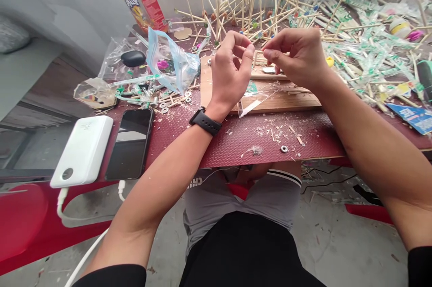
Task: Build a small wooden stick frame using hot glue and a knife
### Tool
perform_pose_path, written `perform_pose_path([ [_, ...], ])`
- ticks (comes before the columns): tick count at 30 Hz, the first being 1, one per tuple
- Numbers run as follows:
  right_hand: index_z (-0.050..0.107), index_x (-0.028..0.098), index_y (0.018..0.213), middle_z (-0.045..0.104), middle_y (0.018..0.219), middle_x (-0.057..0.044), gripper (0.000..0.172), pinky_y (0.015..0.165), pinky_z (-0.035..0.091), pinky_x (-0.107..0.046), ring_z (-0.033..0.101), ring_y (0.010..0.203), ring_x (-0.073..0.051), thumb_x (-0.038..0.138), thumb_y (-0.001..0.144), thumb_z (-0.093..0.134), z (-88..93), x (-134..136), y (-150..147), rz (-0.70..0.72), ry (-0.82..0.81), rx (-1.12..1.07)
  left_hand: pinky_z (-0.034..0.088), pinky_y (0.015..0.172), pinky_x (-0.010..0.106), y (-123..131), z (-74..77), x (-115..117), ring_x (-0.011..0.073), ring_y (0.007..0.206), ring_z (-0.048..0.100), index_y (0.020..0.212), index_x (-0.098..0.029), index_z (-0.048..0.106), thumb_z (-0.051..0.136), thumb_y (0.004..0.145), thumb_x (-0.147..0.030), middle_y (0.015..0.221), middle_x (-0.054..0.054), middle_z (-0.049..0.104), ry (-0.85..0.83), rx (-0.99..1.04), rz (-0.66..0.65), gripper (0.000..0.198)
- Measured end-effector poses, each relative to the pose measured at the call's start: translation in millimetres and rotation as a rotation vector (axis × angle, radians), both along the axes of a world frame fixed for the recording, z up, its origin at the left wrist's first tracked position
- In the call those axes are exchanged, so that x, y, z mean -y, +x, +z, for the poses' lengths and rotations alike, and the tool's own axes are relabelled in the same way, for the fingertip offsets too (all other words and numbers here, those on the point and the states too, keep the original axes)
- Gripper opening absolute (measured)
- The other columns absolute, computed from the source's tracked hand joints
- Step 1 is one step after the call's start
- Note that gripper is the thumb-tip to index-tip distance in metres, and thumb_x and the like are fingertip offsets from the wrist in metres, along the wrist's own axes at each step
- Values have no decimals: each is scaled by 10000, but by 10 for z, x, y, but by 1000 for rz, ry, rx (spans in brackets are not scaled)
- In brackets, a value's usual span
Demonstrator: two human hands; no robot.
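Observation:
Over a wooden board point(229, 103), my left hand point(232, 69) is raised with thumb and fingertips pinched together. A dark watch is on that wrist. Facing it across a small gap, my right hand point(297, 57) also has its thumb and forefinger pressed together. Whatever lies between the fingertips of either hand is too small to make out. On the board beneath are a thin wooden stick point(270, 77), a clear plastic piece with a white strip point(254, 105) and wood crumbs.
Behind the hands stand joined stick frames point(219, 3). Plastic wrappers and sticks point(354, 53) heap up at the right. Leftward are a bottle point(148, 1), a blue-edged bag point(172, 60), a phone point(130, 143) and a cabled white power bank point(83, 150). A metal washer point(284, 148) lies near the table edge.

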State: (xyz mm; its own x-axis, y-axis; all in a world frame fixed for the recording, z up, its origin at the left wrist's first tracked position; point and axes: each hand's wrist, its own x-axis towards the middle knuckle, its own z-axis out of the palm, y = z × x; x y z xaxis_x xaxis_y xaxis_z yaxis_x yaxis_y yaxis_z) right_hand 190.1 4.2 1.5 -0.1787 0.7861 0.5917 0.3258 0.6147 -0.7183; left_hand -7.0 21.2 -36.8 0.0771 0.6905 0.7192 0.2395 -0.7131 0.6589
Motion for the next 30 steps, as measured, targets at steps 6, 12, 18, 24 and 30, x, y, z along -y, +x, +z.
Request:
perform_pose_path([
  [6, 781, 291, 777, 737, 744, -41, 517, 693, 619, -432, 589, 667, -190, 781, 816, 941, -7, -3, -3, -2, 8, 4, 590, 632, 458, 7, -66, -116, 255, 856, 714, 1012, -379, 623, 726, 1068, -548, 1000, 39, 790, 15, 66, -48, 206],
  [12, 810, 280, 793, 736, 720, -26, 562, 624, 539, -396, 584, 628, -168, 828, 791, 933, -23, -34, -1, 16, 36, -12, 573, 655, 462, -5, -103, -194, 231, 875, 672, 1042, -370, 595, 634, 1068, -769, 1027, 30, 799, 10, 32, -74, 402],
  [18, 823, 287, 801, 750, 735, -30, 495, 651, 563, -410, 590, 634, -178, 761, 804, 965, -34, -42, 5, 23, 31, -11, 562, 683, 450, -1, -100, -149, 238, 890, 680, 1058, -358, 590, 616, 1122, -640, 1043, 49, 794, 21, -1, -58, 290],
  [24, 816, 304, 804, 772, 777, -36, 381, 661, 590, -404, 586, 649, -182, 654, 833, 966, -19, -7, 2, -14, -5, 7, 576, 672, 439, 3, -65, -92, 257, 880, 717, 1041, -348, 618, 669, 1101, -584, 1008, 68, 757, 26, 8, -21, 249],
  [30, 770, 300, 785, 751, 767, -24, 397, 673, 581, -400, 593, 658, -184, 650, 852, 946, -7, -4, 0, -13, -23, 31, 589, 685, 414, -7, -41, -85, 237, 860, 721, 1025, -307, 639, 739, 1069, -603, 978, 54, 731, -22, 21, -36, 316],
])
